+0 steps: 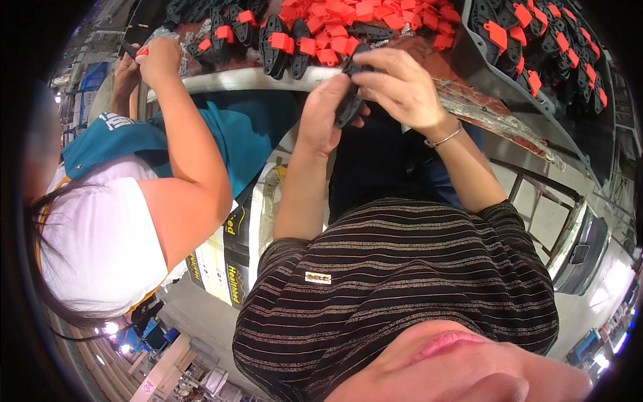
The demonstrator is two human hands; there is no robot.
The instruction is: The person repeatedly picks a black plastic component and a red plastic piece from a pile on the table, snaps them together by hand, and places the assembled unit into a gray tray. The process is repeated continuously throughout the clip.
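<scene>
Left hand (323,115) wrapped round the lower end of a black part (346,110), its thumb laid along the side; the right hand (405,90) reached over the upper end with its fingers bent onto the plastic, though whether its thumb closed from behind could not be told. Between them the part stood tilted, just off the near white edge of the table (231,81).

Several things could have gone wrong. A wide sweep to the right might have bumped the dark bin (562,130) and jolted its load. Closer in, the black housings (276,53) lay near the table's edge, where a brushing knuckle could have tipped one off. Loose red tabs (365,10) might have slid from their pile if nudged. Had the left grip slackened while the right fingers pressed, the part would likely have dropped past the edge.

It looked long and narrow, black throughout, with a rounded lower end. No red showed on it; fingers hid the finer details of its upper half.
</scene>
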